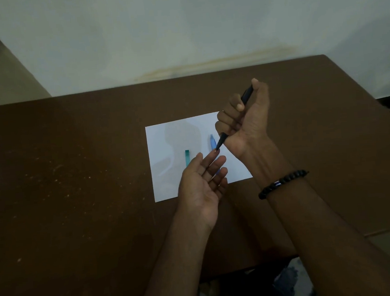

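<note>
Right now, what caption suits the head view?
Right hand grips a dark pen, its tip at the open left hand, above white paper.

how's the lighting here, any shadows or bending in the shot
Head view: dim overall, so the dark pen in the right hand shows little detail; soft hand shadows fall on the white paper; wide-angle bending curves the table edges.

1. The left hand [200,187] and right hand [245,118] are seen bare, as are both forearms [174,254], up to the frame edge.
2. A bracelet [283,183] of round black beads is worn on the right wrist.
3. One pale, metallic-looking bead with a bluish tint is set among the black ones.
4. Short nails are seen on the right hand's fingers [239,107].
5. Dark fabric [290,278] with pale mottling is glimpsed at the lap; garment type cannot be told.
</note>
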